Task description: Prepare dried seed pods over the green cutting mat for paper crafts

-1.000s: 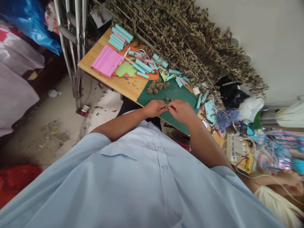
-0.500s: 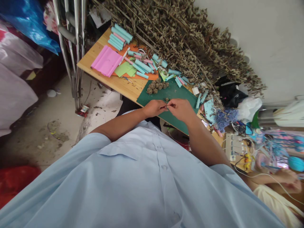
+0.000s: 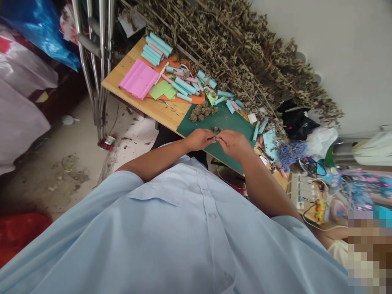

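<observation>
My left hand point(image 3: 199, 139) and my right hand point(image 3: 232, 143) meet fingertip to fingertip over the front edge of a green mat point(image 3: 190, 124). Both are closed in a pinch. Whatever lies between the fingertips is too small and too hidden to name. Just beyond the fingers sits a small brown clump point(image 3: 217, 129). Farther back on the mat, to the left, is a pile of brown, crumbly balls point(image 3: 200, 113).
Blue and pink paper rolls point(image 3: 185, 85), a pink sheet point(image 3: 139, 79) and green slips point(image 3: 162, 89) cover the wooden table point(image 3: 118, 81). Dried leafy stalks point(image 3: 232, 49) lie along the back. Crutches point(image 3: 102, 61) stand left. Blue yarn point(image 3: 290, 153) and another person's arm point(image 3: 333, 234) are right.
My right hand has turned slightly and dropped a little, its fingertips still against the left's. More of the small clump beyond the fingers shows. The view has shifted slightly.
</observation>
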Action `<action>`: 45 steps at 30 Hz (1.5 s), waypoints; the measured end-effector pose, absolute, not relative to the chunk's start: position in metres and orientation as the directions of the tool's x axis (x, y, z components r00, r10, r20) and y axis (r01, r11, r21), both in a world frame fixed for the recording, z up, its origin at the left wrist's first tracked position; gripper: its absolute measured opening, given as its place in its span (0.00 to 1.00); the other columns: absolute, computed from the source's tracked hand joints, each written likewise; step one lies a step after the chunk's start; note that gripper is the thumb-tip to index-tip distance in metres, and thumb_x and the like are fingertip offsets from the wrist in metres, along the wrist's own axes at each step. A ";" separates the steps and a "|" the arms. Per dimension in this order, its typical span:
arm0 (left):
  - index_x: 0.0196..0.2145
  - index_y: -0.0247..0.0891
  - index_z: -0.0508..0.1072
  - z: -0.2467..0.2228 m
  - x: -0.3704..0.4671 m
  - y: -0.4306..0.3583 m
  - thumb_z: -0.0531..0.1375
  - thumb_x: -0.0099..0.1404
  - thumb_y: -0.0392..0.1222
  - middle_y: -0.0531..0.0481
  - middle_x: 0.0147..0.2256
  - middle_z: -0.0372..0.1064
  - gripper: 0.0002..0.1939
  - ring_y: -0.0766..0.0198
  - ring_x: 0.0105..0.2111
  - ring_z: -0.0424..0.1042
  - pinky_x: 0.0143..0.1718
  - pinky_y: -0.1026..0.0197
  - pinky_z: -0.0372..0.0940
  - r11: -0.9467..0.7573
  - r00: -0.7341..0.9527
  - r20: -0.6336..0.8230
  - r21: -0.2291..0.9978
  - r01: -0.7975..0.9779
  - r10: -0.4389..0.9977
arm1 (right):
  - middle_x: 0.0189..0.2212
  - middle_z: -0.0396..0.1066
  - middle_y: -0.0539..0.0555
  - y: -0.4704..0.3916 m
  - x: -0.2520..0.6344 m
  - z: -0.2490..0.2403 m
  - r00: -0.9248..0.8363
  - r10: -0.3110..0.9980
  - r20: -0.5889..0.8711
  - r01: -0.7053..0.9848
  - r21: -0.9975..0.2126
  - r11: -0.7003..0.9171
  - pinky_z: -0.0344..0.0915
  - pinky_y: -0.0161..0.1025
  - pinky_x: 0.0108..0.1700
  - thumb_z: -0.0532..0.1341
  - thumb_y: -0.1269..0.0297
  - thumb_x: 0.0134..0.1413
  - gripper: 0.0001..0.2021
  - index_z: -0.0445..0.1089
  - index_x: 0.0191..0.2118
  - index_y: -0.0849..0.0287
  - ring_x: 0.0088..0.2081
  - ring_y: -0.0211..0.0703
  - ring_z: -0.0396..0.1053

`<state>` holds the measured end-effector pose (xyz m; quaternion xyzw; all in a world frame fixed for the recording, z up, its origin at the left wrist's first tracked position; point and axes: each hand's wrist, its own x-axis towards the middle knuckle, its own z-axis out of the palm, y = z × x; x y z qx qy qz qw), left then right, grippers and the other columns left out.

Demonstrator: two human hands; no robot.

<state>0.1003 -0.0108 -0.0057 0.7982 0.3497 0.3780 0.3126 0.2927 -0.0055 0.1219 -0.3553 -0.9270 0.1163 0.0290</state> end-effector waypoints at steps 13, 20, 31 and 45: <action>0.41 0.36 0.81 -0.005 0.100 -0.011 0.56 0.77 0.46 0.43 0.38 0.80 0.16 0.59 0.41 0.78 0.43 0.61 0.68 -0.571 0.472 0.409 0.774 0.275 0.781 | 0.41 0.79 0.61 -0.002 0.281 0.136 -0.674 0.717 -0.175 0.738 -0.192 0.647 0.67 0.46 0.49 0.56 0.68 0.66 0.10 0.76 0.42 0.56 0.46 0.54 0.74; 0.39 0.37 0.80 -0.007 0.101 -0.010 0.55 0.77 0.47 0.44 0.37 0.79 0.17 0.60 0.40 0.78 0.42 0.62 0.68 -0.566 0.474 0.399 0.774 0.284 0.785 | 0.37 0.79 0.60 -0.002 0.273 0.138 -0.609 0.775 -0.171 0.793 -0.158 0.588 0.64 0.45 0.44 0.60 0.68 0.60 0.07 0.76 0.37 0.57 0.40 0.53 0.74; 0.39 0.36 0.80 -0.004 0.099 -0.012 0.56 0.78 0.50 0.43 0.38 0.80 0.19 0.60 0.39 0.78 0.42 0.62 0.68 -0.577 0.469 0.419 0.772 0.266 0.777 | 0.32 0.80 0.54 0.003 0.270 0.139 -0.557 0.804 -0.210 0.828 -0.218 0.517 0.63 0.42 0.41 0.63 0.67 0.58 0.06 0.79 0.34 0.55 0.36 0.48 0.74; 0.39 0.36 0.80 -0.009 0.104 -0.012 0.61 0.74 0.47 0.44 0.38 0.80 0.13 0.59 0.40 0.78 0.40 0.61 0.66 -0.542 0.425 0.392 0.774 0.326 0.816 | 0.34 0.80 0.58 -0.024 0.269 0.128 -0.469 0.880 -0.075 0.878 -0.148 0.455 0.65 0.45 0.43 0.60 0.65 0.61 0.08 0.78 0.35 0.55 0.39 0.54 0.75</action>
